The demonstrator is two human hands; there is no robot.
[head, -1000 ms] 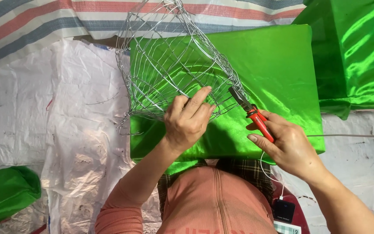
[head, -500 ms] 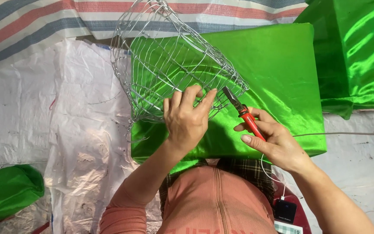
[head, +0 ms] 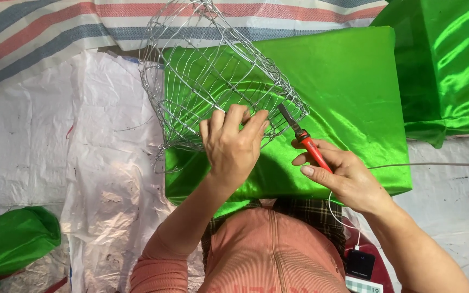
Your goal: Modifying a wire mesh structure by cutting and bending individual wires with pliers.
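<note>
A round cage of thin silver wire (head: pixel 202 70) lies tilted on a shiny green satin cushion (head: pixel 348 97). My left hand (head: pixel 233 146) grips the cage's near rim, fingers hooked through the wires. My right hand (head: pixel 343 176) holds red-handled pliers (head: pixel 302 137), whose dark jaws point up-left at the cage's rim just right of my left fingers. A loose strand of wire (head: pixel 435 164) runs off to the right from my right hand.
A crumpled white plastic sheet (head: pixel 82 163) covers the floor on the left. A striped tarp (head: pixel 39 43) lies at the top. More green satin (head: pixel 451 65) is piled at the upper right, a green bundle (head: pixel 12 239) at lower left. A small dark device (head: pixel 360 264) sits by my lap.
The cage has shifted left and turned slightly under my left hand. My right hand has brought the pliers left, closer to the cage's rim.
</note>
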